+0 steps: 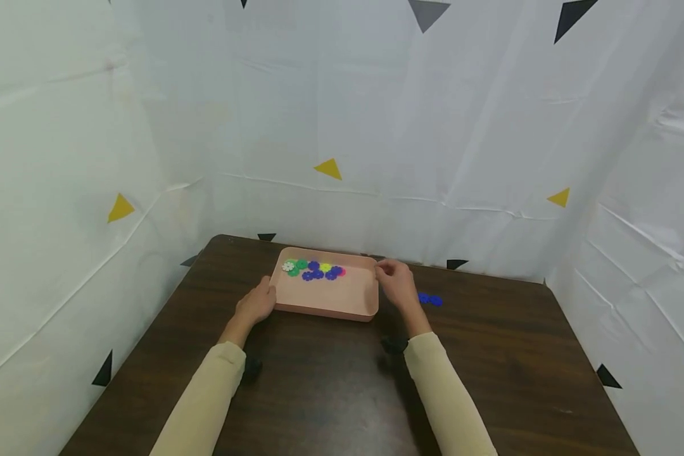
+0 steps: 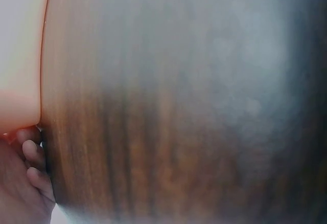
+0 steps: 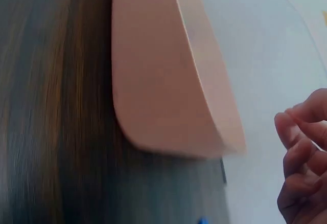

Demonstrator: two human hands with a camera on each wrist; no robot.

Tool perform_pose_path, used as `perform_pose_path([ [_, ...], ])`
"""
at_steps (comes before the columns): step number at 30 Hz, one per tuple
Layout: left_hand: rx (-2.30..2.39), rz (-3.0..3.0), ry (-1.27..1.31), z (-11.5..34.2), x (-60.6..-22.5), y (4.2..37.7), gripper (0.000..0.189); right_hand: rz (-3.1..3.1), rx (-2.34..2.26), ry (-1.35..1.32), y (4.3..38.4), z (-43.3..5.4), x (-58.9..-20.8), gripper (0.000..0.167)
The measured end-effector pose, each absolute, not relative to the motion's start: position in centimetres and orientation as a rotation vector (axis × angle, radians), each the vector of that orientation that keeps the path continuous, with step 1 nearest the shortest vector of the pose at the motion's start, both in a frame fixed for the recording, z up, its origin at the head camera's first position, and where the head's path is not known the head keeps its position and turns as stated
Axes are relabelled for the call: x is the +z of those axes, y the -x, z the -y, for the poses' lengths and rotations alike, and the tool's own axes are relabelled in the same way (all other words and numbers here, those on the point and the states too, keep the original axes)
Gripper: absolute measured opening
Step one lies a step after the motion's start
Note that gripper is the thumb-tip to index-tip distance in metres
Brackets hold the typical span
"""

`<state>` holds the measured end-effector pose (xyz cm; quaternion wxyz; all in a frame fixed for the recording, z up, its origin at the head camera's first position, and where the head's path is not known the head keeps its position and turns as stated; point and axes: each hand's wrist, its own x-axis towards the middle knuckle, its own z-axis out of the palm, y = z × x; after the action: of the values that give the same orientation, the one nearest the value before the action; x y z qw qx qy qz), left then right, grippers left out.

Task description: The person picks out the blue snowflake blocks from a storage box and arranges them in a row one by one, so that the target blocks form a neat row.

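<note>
A shallow pink tray (image 1: 325,297) sits near the far edge of the table. Several flower-shaped plastic pieces lie in its far left part: blue pieces (image 1: 314,275), green pieces (image 1: 301,264), a white piece (image 1: 287,266), a yellow piece (image 1: 325,268) and a partly covered pink piece (image 1: 342,272). My left hand (image 1: 256,303) grips the tray's left side, its fingers (image 2: 33,154) curled by the lower edge. Beside the right rim is my right hand (image 1: 398,282). Its thumb and fingertips (image 3: 287,124) come together, with nothing visible between them.
Two blue flower-shaped pieces (image 1: 430,299) lie on the dark wooden table (image 1: 319,380), right of the right hand. White sheeting (image 1: 376,126) with black, grey and yellow triangles hangs behind the table and along both sides.
</note>
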<state>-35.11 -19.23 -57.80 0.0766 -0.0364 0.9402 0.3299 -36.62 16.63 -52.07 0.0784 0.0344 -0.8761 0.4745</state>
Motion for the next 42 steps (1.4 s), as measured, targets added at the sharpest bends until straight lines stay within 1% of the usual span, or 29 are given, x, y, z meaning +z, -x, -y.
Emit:
perform_pose_path([
  [4,0.976,-2.817,0.119,19.1,-57.8,35.1,0.056,2.701,1.426,-0.215,37.5,-14.5,-51.7,0.032],
  [7,0.979,-2.819,0.129,19.0,-57.7,35.0,0.055,2.786,1.418,-0.259,38.3,-13.1,-51.5,0.034],
  [13,0.98,-2.816,0.121,18.8,-57.6,35.1,0.055,2.918,1.339,-0.261,39.9,-11.2,-51.7,0.035],
  [21,0.988,-2.819,0.117,18.6,-57.7,35.4,0.055,3.003,0.871,-0.341,41.8,-10.0,-53.2,0.034],
  [26,0.974,-2.808,0.089,18.5,-57.9,35.2,0.056,3.015,1.055,-0.279,41.9,-9.8,-53.8,0.037],
  [31,0.969,-2.82,0.082,19.2,-57.5,34.8,0.057,2.982,1.199,-0.3,42.2,-9.2,-54.5,0.04],
  [36,0.969,-2.827,0.084,19.9,-57.3,34.4,0.056,2.971,1.251,-0.246,41.8,-8.6,-55.0,0.037],
  [42,0.969,-2.823,0.101,19.7,-57.6,34.4,0.056,2.97,1.178,-0.231,41.2,-8.3,-54.9,0.034],
])
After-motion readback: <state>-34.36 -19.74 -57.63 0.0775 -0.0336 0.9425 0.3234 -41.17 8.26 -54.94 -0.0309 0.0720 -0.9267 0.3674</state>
